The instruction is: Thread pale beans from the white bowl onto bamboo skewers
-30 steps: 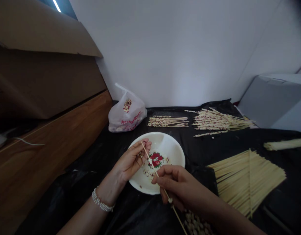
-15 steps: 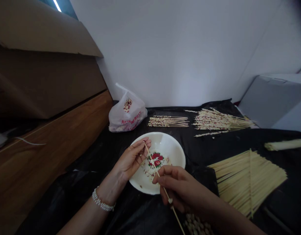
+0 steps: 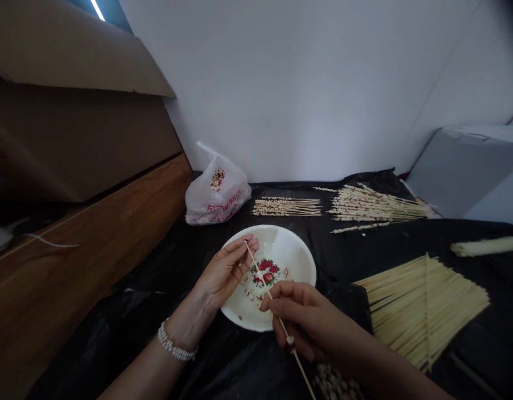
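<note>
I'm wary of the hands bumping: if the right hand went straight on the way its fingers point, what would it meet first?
Probably the heel of the left hand, across the bowl from the right hand, though one view leaves their relative heights unclear.

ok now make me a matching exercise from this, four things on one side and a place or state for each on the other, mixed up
Column one
1. held stick
2. bowl
3. plastic bag
4. loose sticks

Column two
a. fanned out, with one laid across the rest
b. red lettering on its side
c. pinched by the right hand
d. red flower design inside

Right pairs
1-c, 2-d, 3-b, 4-a
</note>
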`<control>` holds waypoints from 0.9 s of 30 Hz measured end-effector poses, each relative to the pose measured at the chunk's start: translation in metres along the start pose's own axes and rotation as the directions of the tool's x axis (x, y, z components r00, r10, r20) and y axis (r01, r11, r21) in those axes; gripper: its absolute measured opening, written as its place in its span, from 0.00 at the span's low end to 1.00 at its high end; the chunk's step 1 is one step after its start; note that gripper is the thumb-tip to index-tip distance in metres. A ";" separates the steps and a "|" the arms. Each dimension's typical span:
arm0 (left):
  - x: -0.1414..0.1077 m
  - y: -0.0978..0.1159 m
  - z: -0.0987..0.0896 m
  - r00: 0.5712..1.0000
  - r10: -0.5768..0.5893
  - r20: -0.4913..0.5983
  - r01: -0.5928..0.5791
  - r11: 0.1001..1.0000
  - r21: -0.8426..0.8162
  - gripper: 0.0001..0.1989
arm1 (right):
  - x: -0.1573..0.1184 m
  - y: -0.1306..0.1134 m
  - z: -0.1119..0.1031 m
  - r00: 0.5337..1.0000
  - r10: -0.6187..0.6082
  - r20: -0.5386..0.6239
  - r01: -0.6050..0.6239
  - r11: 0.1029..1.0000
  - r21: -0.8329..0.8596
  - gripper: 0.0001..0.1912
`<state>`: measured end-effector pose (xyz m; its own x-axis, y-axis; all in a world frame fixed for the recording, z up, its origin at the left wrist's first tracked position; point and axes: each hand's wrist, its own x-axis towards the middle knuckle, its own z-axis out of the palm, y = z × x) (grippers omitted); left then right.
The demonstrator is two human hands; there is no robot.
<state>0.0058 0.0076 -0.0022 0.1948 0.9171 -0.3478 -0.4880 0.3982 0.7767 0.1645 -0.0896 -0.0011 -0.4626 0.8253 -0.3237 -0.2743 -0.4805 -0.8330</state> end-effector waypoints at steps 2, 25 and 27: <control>0.000 0.000 0.000 1.000 0.002 -0.012 -0.002 1.000 -0.008 0.11 | 0.000 0.000 0.001 1.000 -0.006 -0.009 0.006 1.000 -0.013 0.08; 0.004 0.006 -0.001 0.989 -0.147 0.029 0.150 0.975 -0.162 0.10 | 0.003 0.001 0.003 0.994 -0.093 -0.059 0.083 0.985 -0.154 0.07; 0.003 0.007 0.001 0.990 -0.140 0.022 0.142 0.974 -0.179 0.09 | 0.003 0.002 0.002 0.994 -0.091 -0.056 0.082 0.986 -0.144 0.07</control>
<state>0.0035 0.0125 0.0023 0.2801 0.8524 -0.4416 -0.5995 0.5146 0.6130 0.1606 -0.0889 -0.0026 -0.3878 0.8808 -0.2715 -0.1868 -0.3635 -0.9127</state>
